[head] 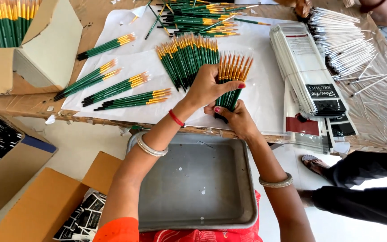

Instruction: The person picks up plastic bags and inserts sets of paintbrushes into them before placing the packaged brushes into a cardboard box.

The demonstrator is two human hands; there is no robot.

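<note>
Squaring a brush fan (231,78) between both hands.
Our left hand (207,87) clamps its middle, right hand (234,117) pinches the handle ends, keeping tips level above the bench (265,96).

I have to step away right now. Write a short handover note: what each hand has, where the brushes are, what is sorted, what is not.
Left hand: closed on the fanned set of brushes, over its upper part.
Right hand: grips the same set at its dark handle ends.
Done: small brush bundles lie side by side on the white paper.
Left: loose row beside the hands, a jumbled pile behind it, more in the cardboard box.
Clear sleeves are stacked to the right; grey tray on the lap.
</note>
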